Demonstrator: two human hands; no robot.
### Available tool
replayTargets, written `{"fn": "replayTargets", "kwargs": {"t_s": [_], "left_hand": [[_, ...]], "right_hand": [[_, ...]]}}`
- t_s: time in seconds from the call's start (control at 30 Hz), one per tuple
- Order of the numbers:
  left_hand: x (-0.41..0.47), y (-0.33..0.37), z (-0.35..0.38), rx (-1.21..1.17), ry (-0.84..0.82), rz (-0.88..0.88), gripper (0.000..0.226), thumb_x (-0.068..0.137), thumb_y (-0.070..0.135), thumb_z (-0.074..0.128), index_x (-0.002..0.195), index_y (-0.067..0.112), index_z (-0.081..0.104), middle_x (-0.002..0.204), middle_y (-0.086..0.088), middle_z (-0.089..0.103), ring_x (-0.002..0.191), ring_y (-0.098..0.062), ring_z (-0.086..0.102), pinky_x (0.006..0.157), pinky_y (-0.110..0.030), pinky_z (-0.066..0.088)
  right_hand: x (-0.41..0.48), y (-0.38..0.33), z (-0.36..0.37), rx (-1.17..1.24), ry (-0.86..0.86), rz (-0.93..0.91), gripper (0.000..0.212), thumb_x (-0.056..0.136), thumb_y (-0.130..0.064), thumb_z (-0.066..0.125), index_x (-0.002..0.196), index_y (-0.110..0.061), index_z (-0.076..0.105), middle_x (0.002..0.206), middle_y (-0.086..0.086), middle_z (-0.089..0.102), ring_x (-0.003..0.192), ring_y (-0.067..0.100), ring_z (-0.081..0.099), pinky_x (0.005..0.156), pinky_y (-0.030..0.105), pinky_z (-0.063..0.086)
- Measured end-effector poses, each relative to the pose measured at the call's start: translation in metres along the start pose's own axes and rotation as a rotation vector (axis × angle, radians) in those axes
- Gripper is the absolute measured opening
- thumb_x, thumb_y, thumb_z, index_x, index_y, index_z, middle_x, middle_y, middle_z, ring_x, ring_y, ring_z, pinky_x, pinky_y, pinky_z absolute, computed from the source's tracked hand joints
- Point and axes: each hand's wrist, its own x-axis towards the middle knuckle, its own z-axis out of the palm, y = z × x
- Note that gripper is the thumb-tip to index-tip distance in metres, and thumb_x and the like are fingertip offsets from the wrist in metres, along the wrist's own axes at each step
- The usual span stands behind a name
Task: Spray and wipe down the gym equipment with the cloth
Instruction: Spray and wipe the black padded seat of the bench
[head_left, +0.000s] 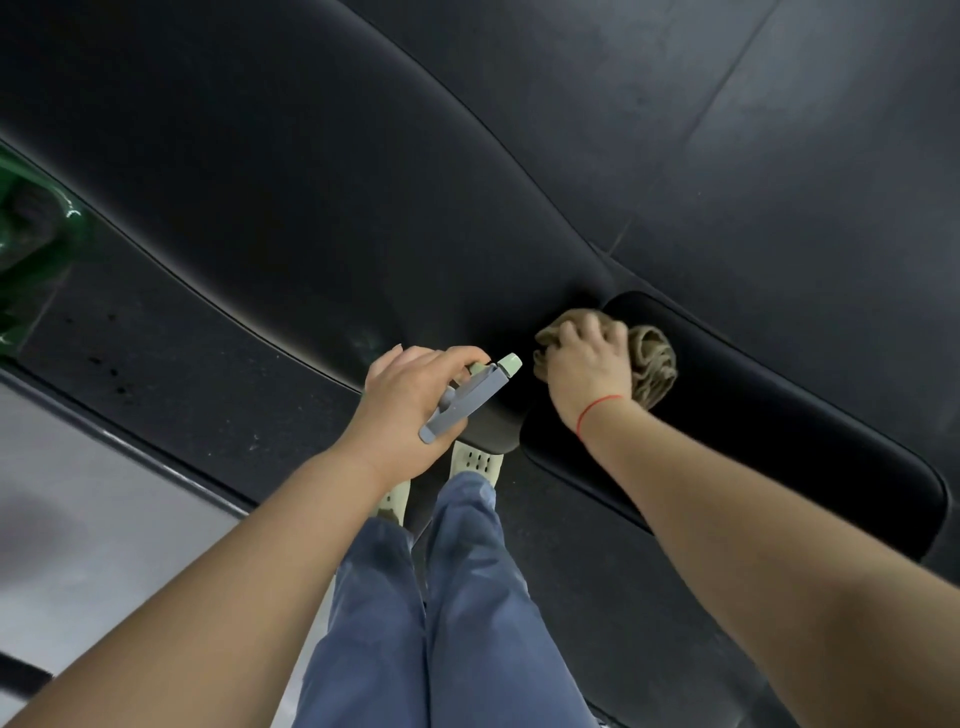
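The right hand grasps a brown cloth and presses it on the black pad. The left hand grips a grey spray bottle just beside it.

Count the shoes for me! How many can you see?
2. The right shoe peeks out just below the spray bottle; the left shoe is beside it, partly hidden under the left forearm.

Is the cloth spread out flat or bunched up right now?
Bunched up. The brown cloth shows rolled folds beside the right hand, which grips it on the black pad.
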Motion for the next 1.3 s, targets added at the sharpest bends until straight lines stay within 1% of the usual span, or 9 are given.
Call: {"fn": "replayTargets", "kwargs": {"t_s": [0.27, 0.4, 0.5, 0.63, 0.73, 0.87, 1.03, 1.17, 1.3], "left_hand": [[0.0, 0.007, -0.008, -0.041, -0.016, -0.032, 0.048, 0.091, 0.009, 0.068, 0.135, 0.026, 0.057, 0.098, 0.015, 0.053, 0.092, 0.002, 0.031, 0.101, -0.037, 0.036], [0.004, 0.01, -0.011, -0.175, 0.005, -0.114, 0.043, 0.094, 0.011, 0.064, 0.13, 0.032, 0.058, 0.107, 0.007, 0.059, 0.1, -0.008, 0.047, 0.095, -0.038, 0.046], [0.008, 0.008, -0.014, -0.345, 0.057, -0.188, 0.043, 0.094, 0.009, 0.063, 0.118, 0.044, 0.056, 0.112, 0.004, 0.064, 0.102, -0.017, 0.062, 0.094, -0.04, 0.054], [0.01, 0.02, -0.013, -0.342, 0.04, -0.158, 0.048, 0.094, 0.01, 0.062, 0.12, 0.048, 0.053, 0.11, 0.013, 0.064, 0.107, -0.016, 0.059, 0.097, -0.044, 0.051], [0.012, 0.029, -0.008, -0.376, 0.026, -0.157, 0.043, 0.095, 0.013, 0.062, 0.119, 0.048, 0.056, 0.111, 0.013, 0.064, 0.11, -0.013, 0.058, 0.098, -0.043, 0.052], [0.01, 0.038, 0.001, -0.413, 0.002, -0.147, 0.04, 0.092, 0.024, 0.061, 0.116, 0.055, 0.054, 0.11, 0.012, 0.065, 0.111, -0.02, 0.06, 0.097, -0.049, 0.052], [0.01, 0.054, 0.006, -0.38, -0.036, -0.071, 0.045, 0.094, 0.019, 0.06, 0.117, 0.056, 0.048, 0.109, 0.026, 0.061, 0.106, -0.01, 0.057, 0.1, -0.047, 0.048], [0.017, 0.057, 0.011, -0.452, -0.062, -0.099, 0.039, 0.095, 0.014, 0.063, 0.115, 0.047, 0.058, 0.109, 0.01, 0.066, 0.104, -0.016, 0.063, 0.094, -0.043, 0.055], [0.026, 0.061, 0.012, -0.488, -0.053, -0.067, 0.04, 0.095, 0.012, 0.064, 0.111, 0.049, 0.059, 0.111, 0.015, 0.064, 0.106, -0.012, 0.063, 0.087, -0.022, 0.054]], "right_hand": [[-0.054, -0.036, 0.005, 0.044, -0.142, -0.265, 0.036, 0.096, -0.031, 0.054, 0.132, -0.031, 0.061, 0.138, -0.005, 0.048, 0.129, 0.028, 0.035, 0.105, 0.046, 0.028], [-0.058, -0.012, -0.015, 0.074, -0.277, -0.416, 0.038, 0.093, -0.023, 0.055, 0.127, -0.038, 0.061, 0.136, -0.01, 0.051, 0.122, 0.023, 0.039, 0.096, 0.041, 0.031], [-0.049, 0.022, -0.039, 0.15, -0.133, -0.259, 0.039, 0.093, -0.024, 0.053, 0.125, -0.043, 0.061, 0.133, -0.01, 0.051, 0.121, 0.024, 0.042, 0.094, 0.04, 0.032], [-0.012, 0.077, -0.057, 0.289, 0.08, 0.142, 0.043, 0.092, -0.024, 0.052, 0.132, -0.039, 0.057, 0.136, 0.0, 0.05, 0.124, 0.033, 0.041, 0.098, 0.044, 0.033], [0.028, 0.109, -0.057, 0.374, -0.017, 0.279, 0.042, 0.095, -0.024, 0.05, 0.136, -0.033, 0.055, 0.141, 0.003, 0.047, 0.125, 0.037, 0.041, 0.1, 0.047, 0.033], [0.053, 0.111, -0.041, 0.346, -0.233, 0.282, 0.045, 0.095, -0.043, 0.049, 0.139, -0.032, 0.051, 0.136, 0.006, 0.05, 0.127, 0.036, 0.041, 0.102, 0.05, 0.03], [0.046, 0.113, -0.04, 0.369, -0.202, 0.341, 0.05, 0.091, -0.043, 0.056, 0.138, -0.028, 0.049, 0.133, 0.01, 0.051, 0.128, 0.039, 0.042, 0.103, 0.051, 0.03], [0.026, 0.139, -0.035, 0.483, -0.181, 0.436, 0.045, 0.093, -0.048, 0.051, 0.131, -0.026, 0.053, 0.123, 0.009, 0.06, 0.121, 0.038, 0.05, 0.099, 0.049, 0.034], [-0.014, 0.163, -0.032, 0.495, -0.183, 0.531, 0.04, 0.093, -0.051, 0.046, 0.123, -0.026, 0.055, 0.113, 0.007, 0.064, 0.112, 0.036, 0.055, 0.096, 0.049, 0.036]]}}
